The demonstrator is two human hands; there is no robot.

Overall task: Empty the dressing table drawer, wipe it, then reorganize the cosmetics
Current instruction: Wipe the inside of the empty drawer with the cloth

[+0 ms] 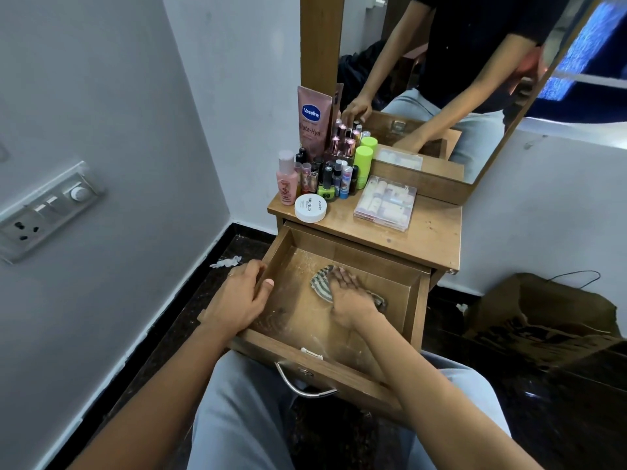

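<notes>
Drawer (366, 257): wooden, pulled out toward the person's lap.
Left hand (237, 296): grips the drawer's left wall, fingers curled outside, thumb inside.
Right hand (353, 296): fingers flat and close together, pressing a striped cloth (320, 283) onto the drawer floor.
Cosmetics (325, 171): small bottles, Vaseline tube (314, 120), white jar (310, 207) and clear box (385, 202) stand on the table top (437, 239), behind the drawer.

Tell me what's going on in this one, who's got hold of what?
A seated person is wiping the emptied drawer of a dressing table. The left grip holds the drawer's left wall, while the right grip presses a striped cloth flat on the drawer floor, which shows pale streaks. The cosmetics are out on the table top: small bottles, a pink tube, a white jar and a clear box. Nothing has gone back in.
</notes>
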